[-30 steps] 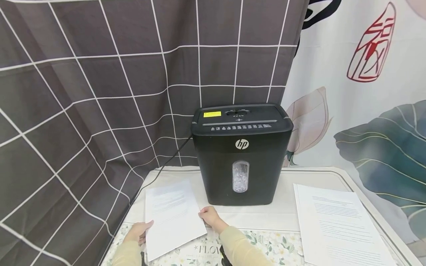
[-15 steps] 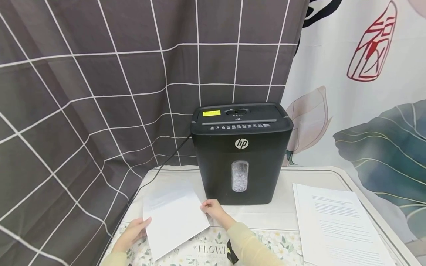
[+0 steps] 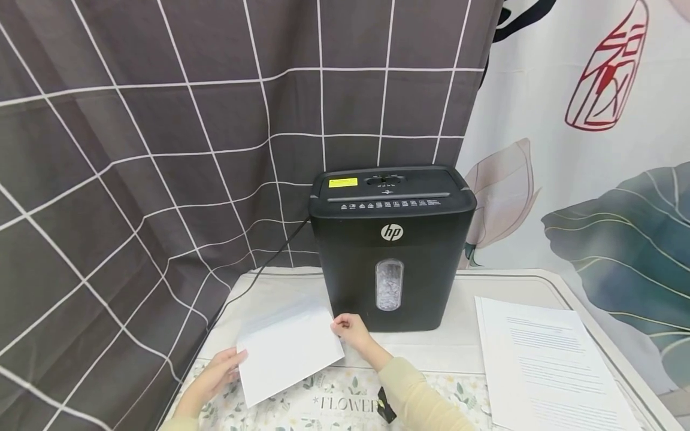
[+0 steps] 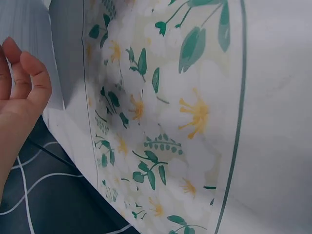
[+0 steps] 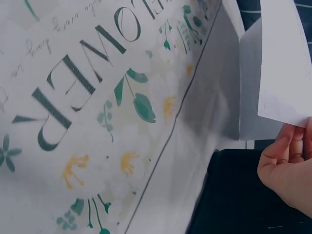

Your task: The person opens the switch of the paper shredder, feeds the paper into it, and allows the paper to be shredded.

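Note:
A sheet of paper [image 3: 288,353] is bent over above the left part of the table, its blank white side facing up. At its left edge my left hand [image 3: 218,368] holds it, thumb on top. My right hand [image 3: 356,335] pinches its right edge beside the shredder's base. In the right wrist view, the paper [image 5: 285,63] shows a bright upper layer over a shaded lower one, with my right hand [image 5: 287,163] at its corner. The left wrist view has my left hand [image 4: 24,87] with fingers bent beside the hanging paper [image 4: 57,85]. A black HP paper shredder [image 3: 350,269] stands upright behind.
More printed sheets [image 3: 555,365] lie at the table's right side. A black power cord [image 3: 275,257] runs from the shredder down the left. Shreds show through the shredder's window [image 3: 389,287]. A floral cloth [image 3: 345,398] covers the table's near part; a grey grid curtain [image 3: 215,120] hangs behind.
The paper's near part has been raised and turned over toward the shredder, so the printed side gives way to blank white. My right hand has moved slightly away from me and to the right.

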`<control>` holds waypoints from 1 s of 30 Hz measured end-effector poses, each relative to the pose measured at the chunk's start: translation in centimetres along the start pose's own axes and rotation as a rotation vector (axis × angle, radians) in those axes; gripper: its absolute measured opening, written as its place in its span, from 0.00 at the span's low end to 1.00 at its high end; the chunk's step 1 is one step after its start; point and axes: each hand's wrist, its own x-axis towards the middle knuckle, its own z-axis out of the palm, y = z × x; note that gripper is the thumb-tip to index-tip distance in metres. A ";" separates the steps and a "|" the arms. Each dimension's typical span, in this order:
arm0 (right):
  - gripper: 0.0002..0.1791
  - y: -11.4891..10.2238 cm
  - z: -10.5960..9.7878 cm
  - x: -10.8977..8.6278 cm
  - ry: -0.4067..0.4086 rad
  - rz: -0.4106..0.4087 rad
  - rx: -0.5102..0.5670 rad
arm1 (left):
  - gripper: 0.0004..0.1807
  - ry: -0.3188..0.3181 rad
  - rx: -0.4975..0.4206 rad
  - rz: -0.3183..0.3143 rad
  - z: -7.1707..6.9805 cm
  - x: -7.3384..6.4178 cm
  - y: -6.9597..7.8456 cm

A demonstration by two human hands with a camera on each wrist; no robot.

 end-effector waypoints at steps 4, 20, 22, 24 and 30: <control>0.07 -0.6 0.0 0.0 0.010 0.030 -0.001 | 0.30 0.081 0.067 0.013 0.9 -0.5 0.5; 0.09 -3.5 -1.8 -0.2 -0.161 -0.042 0.027 | 0.16 0.550 0.391 0.127 2.9 -2.1 3.9; 0.07 -4.2 -2.1 -0.2 -0.171 -0.067 0.005 | 0.12 0.586 0.404 0.196 3.0 -2.2 4.3; 0.06 -5.0 -2.4 -0.3 -0.172 -0.093 -0.012 | 0.11 0.615 0.429 0.265 3.0 -2.3 4.7; 0.06 -6.8 -2.7 -0.2 -0.169 -0.207 -0.056 | 0.13 0.725 0.511 0.399 3.2 -3.2 5.7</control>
